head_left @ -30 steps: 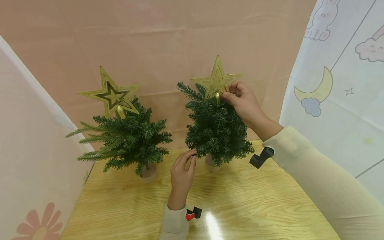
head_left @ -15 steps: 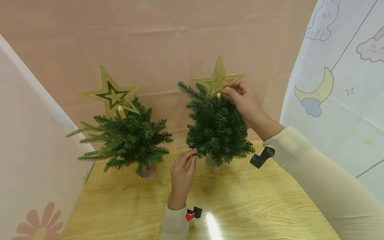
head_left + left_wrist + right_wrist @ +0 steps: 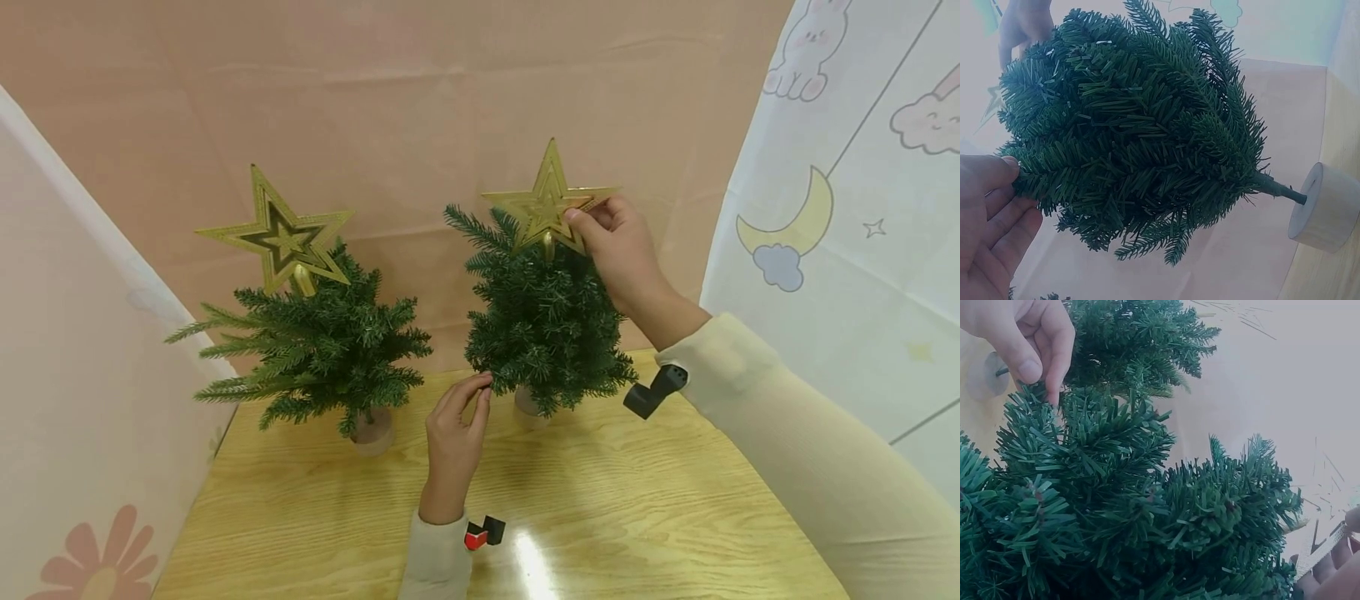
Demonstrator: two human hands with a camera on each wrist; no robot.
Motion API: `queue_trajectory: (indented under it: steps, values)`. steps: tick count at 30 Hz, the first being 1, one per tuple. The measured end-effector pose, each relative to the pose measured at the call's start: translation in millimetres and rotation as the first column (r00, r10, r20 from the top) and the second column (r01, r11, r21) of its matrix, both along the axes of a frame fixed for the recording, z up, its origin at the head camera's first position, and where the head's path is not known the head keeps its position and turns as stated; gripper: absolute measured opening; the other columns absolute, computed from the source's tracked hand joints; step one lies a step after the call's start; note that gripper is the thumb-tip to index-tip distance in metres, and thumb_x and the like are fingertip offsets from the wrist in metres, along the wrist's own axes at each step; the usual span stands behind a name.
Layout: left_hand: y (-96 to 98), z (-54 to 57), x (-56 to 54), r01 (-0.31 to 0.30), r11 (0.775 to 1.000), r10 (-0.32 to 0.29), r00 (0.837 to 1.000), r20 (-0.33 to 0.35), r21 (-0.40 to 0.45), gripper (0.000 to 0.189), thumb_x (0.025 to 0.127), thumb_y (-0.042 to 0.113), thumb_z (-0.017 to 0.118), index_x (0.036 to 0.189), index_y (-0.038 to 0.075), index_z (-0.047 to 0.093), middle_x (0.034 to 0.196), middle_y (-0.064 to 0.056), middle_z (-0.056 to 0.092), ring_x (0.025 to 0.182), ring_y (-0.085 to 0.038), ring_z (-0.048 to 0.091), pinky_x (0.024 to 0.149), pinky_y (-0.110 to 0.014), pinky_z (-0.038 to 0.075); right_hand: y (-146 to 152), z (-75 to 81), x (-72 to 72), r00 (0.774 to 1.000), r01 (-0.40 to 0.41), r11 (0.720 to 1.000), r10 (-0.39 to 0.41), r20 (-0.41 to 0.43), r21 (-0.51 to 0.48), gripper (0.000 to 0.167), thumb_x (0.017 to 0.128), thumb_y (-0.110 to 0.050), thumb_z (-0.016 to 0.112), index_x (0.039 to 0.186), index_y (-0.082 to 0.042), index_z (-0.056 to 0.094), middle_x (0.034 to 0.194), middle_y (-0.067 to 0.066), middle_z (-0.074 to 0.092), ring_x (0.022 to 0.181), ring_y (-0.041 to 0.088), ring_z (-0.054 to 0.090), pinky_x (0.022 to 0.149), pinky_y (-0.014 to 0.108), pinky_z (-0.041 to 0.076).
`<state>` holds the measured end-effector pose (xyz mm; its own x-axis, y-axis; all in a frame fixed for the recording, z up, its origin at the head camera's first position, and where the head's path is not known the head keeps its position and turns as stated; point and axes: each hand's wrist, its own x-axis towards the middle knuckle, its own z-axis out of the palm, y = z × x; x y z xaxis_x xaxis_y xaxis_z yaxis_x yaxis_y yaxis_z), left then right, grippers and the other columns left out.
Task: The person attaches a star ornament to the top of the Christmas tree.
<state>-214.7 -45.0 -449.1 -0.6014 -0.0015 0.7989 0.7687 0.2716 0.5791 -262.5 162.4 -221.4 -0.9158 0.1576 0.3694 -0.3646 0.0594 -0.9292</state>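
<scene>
In the head view, a small artificial Christmas tree (image 3: 547, 325) stands upright at centre right. A gold star topper (image 3: 549, 204) sits at its top, and my right hand (image 3: 624, 250) pinches the star's right side between thumb and fingers. Low on the tree's left side, my left hand (image 3: 455, 425) pinches the tip of a branch. The left wrist view shows that hand (image 3: 991, 219) at the branch end, with the tree's round wooden base (image 3: 1325, 209) at right. In the right wrist view, the star (image 3: 1325, 550) is only partly visible at the right edge.
A second small tree (image 3: 330, 342) stands to the left, its gold star (image 3: 287, 243) leaning left. Both trees are on a wooden table (image 3: 600, 508). A pinkish cloth (image 3: 390, 125) hangs behind, with a printed white cloth (image 3: 847, 333) on the right.
My right hand has slid slightly up and right along the star, whose top has shifted a little right. The left hand has kept its place on the branch.
</scene>
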Motion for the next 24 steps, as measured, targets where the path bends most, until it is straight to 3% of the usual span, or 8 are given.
queue_trajectory:
  steps: [3,9,24]
  values:
    - [0.1,0.2,0.2,0.002,1.0,-0.002,1.0,0.002,0.0,0.03,0.088,-0.007,0.068,0.115,0.007,0.069,0.113,-0.006,0.069,0.105,-0.02,0.066,0.091,-0.027,0.053,0.7,1.3,0.5,0.999,-0.03,0.998,0.028,-0.042,-0.055,0.021,0.097,-0.014,0.062,0.116,-0.009,0.057,0.109,0.004,0.061,0.091,0.015,0.054,0.07,0.025,0.042]
    - [0.0,0.5,-0.2,-0.001,1.0,0.001,1.0,-0.013,0.0,0.033,0.086,-0.009,0.069,0.115,0.007,0.069,0.113,-0.005,0.068,0.106,-0.019,0.065,0.091,-0.027,0.053,1.4,6.3,0.7,0.989,-0.091,0.987,0.074,-0.131,-0.129,0.017,0.097,-0.012,0.061,0.114,-0.011,0.058,0.104,0.005,0.058,0.097,0.016,0.056,0.08,0.031,0.049]
    - [0.4,1.1,1.3,0.009,1.0,-0.009,1.0,0.006,0.003,0.026,0.091,-0.002,0.066,0.114,0.007,0.069,0.113,-0.005,0.068,0.106,-0.019,0.065,0.091,-0.027,0.053,5.6,7.0,-1.3,0.986,-0.135,0.983,0.12,-0.117,-0.128,0.009,0.102,-0.011,0.051,0.11,-0.009,0.052,0.1,0.005,0.058,0.086,0.015,0.058,0.071,0.027,0.047]
